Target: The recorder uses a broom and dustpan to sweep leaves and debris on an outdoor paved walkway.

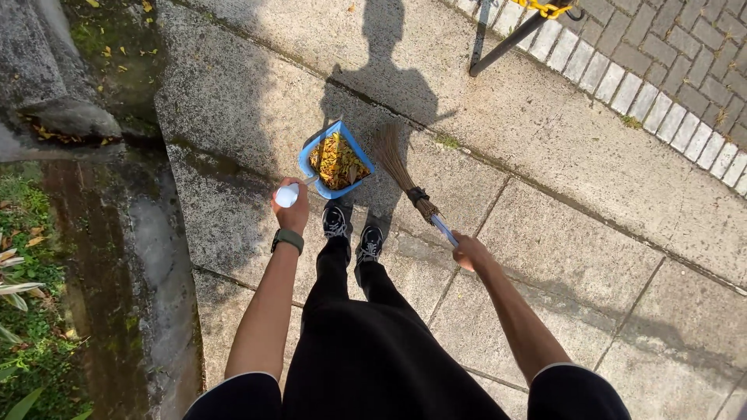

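Blue plastic dustpan (336, 161), full of dry yellow leaves (338, 162), held low over grey paving slabs (545, 233). Left hand (290, 208) closed round white handle end (286, 195). Right hand (469, 252) closed round blue-handled straw broom (405, 175). Load judged light; leaves easily tipped out, so handle best gripped level.

I'm looking down on an outdoor pavement of large grey concrete slabs (545, 124), stained dark in patches and split by thin seams with a little green growing in them. Hard sunlight falls from behind, throwing a sharp shadow (385, 78) across the slabs. At the upper right I see a band of small grey paving bricks (661, 70) edged with pale blocks, and a dark metal pole (506, 43) leaning in from the top. Along the left runs a wet, mossy drainage channel (101, 233) with yellow leaves scattered in it, a weathered stone ledge (47, 78) above, and green plants (27, 327) at the edge.
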